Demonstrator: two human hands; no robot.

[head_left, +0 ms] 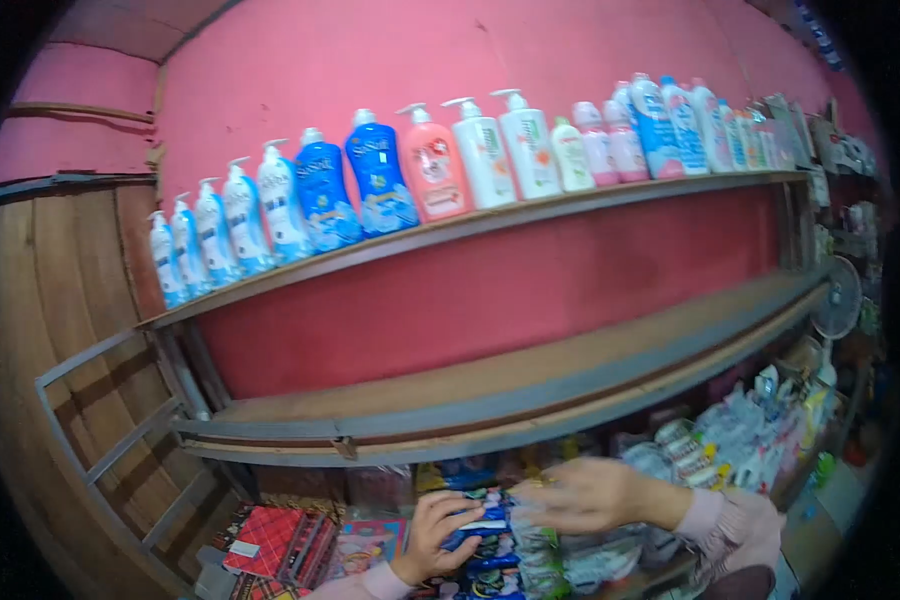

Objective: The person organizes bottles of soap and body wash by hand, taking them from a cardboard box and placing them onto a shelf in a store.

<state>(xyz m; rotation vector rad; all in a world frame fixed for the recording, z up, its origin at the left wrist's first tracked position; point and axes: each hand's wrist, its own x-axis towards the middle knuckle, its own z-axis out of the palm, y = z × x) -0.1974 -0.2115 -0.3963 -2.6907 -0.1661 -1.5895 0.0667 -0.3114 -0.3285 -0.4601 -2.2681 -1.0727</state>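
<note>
My left hand (440, 530) is at the lower middle of the head view, its fingers and thumb bent around the edge of the dark blue packets (492, 545). These packets are shiny and stacked in a column, with a white strip on one of them. Just to the right, my right hand (600, 495) reaches in over the top of greenish-white packets (542, 560). Motion smears its fingers, so I cannot make out whether it grips anything. Both wrists come out of pale pink sleeves.
Pump bottles and other bottles (380, 180) line the upper wooden shelf (470, 222); a lower shelf board (530, 350) runs beneath. Red plaid boxes (270, 540) lie at lower left beside a metal frame (110, 465). Plastic-wrapped goods (740, 430) and a fan (836, 298) are at right.
</note>
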